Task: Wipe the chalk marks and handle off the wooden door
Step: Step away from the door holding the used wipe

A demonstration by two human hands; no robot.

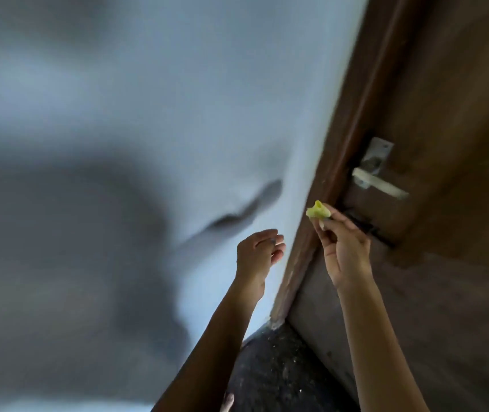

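A brown wooden door (451, 120) fills the right side, tilted in the blurred view. Its metal lever handle (378, 179) sits on a silver plate near the door's left edge. My right hand (345, 251) is raised just below and left of the handle, pinching a small yellow-green cloth (318, 211) between its fingertips. The cloth is apart from the door. My left hand (259, 254) hovers in front of the wall with loosely curled fingers and holds nothing. No chalk marks are discernible.
A pale blue-grey wall (148, 114) covers the left, with my shadow on it. The reddish door frame (353, 138) runs between wall and door. Dark speckled floor (273, 367) shows at the bottom, with a bare toe (228, 401) near the lower edge.
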